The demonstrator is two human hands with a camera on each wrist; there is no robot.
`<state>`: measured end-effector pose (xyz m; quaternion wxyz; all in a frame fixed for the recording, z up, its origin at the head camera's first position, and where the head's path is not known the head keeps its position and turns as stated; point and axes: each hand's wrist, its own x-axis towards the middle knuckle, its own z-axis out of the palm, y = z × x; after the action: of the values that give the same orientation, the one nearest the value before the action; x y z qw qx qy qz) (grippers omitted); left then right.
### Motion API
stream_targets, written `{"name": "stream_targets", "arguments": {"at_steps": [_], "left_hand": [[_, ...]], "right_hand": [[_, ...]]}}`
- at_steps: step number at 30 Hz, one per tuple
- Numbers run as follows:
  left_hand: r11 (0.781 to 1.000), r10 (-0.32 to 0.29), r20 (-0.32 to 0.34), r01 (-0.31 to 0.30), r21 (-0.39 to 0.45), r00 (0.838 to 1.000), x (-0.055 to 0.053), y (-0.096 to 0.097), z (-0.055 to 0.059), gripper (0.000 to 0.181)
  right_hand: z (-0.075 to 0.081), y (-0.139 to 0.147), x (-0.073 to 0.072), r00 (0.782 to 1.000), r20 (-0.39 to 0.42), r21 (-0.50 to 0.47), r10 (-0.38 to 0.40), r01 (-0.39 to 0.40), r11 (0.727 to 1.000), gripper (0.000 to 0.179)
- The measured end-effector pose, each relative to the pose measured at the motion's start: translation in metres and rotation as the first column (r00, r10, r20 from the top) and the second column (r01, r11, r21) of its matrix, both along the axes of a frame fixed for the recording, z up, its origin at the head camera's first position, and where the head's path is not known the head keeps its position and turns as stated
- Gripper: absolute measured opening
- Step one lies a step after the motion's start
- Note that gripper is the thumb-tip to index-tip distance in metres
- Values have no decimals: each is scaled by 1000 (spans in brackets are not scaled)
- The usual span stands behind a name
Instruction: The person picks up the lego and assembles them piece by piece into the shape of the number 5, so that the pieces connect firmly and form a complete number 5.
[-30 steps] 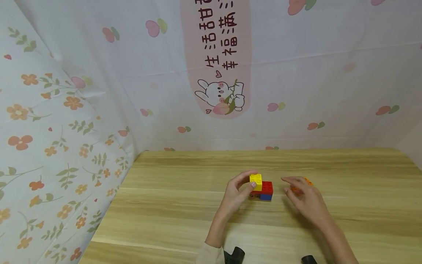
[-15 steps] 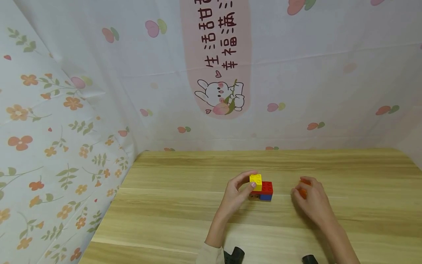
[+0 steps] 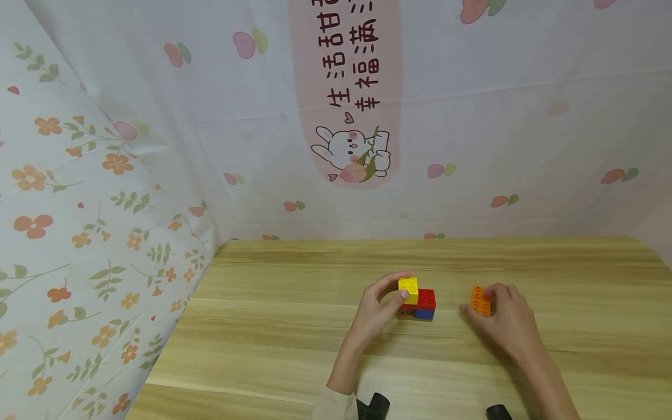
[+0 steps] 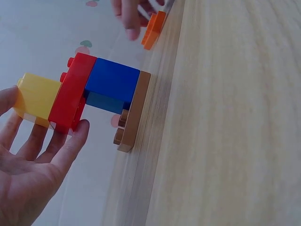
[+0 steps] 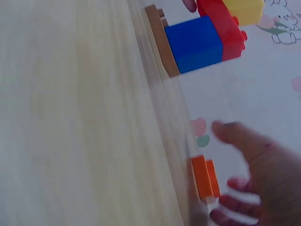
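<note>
My left hand [image 3: 374,312] holds a small stack of toy building bricks, with thumb and fingers about the yellow brick [image 3: 409,284] on top. Under the yellow one lies a red brick [image 3: 428,298], then a blue brick [image 3: 424,314], and at the bottom a thin brown plate [image 4: 134,117] on the table. To the right of the stack, a flat orange brick [image 3: 479,301] lies studs up. My right hand [image 3: 506,324] is right beside it, fingers by its right side. In the right wrist view the thumb is spread away from the orange brick.
The wooden table [image 3: 273,326] ends at a pale printed cloth [image 3: 241,146] behind and a floral cloth [image 3: 89,233] at the left. Two black cylindrical pieces, one a black grip [image 3: 378,405], show at the bottom edge.
My right hand's fingers came around the orange brick and then drew back to the right. The brick has turned and now shows its studs. My left hand and the stack stay put.
</note>
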<state>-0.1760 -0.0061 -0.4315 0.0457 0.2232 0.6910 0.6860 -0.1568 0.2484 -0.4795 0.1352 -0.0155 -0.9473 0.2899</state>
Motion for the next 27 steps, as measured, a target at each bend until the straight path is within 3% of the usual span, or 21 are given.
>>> {"name": "stream_targets", "arguments": {"at_steps": [2,4,11,15,24,27], "left_hand": [[1000,-1,4,1,3,1000,0,0,0,31],[1000,1,7,-1,0,1000,0,0,-1,31],[1000,2,-29,-2,10,1000,0,0,-2,31],[1000,-4,-19,5,25,1000,-1,0,-2,32],[998,-10,132,3,55,991,1,-1,0,36],[999,-3,139,-4,49,990,3,0,2,37]], "right_hand": [[-1,0,0,996,90,16,-26,25,1000,74],[-1,-2,1,991,125,21,-45,42,999,79],[-1,-2,3,996,81,42,-22,19,999,53],[-1,0,3,997,72,45,-1,-2,999,47],[-3,1,3,999,-9,7,31,-31,1000,42],[-2,0,2,999,-34,-30,41,-42,999,41]]}}
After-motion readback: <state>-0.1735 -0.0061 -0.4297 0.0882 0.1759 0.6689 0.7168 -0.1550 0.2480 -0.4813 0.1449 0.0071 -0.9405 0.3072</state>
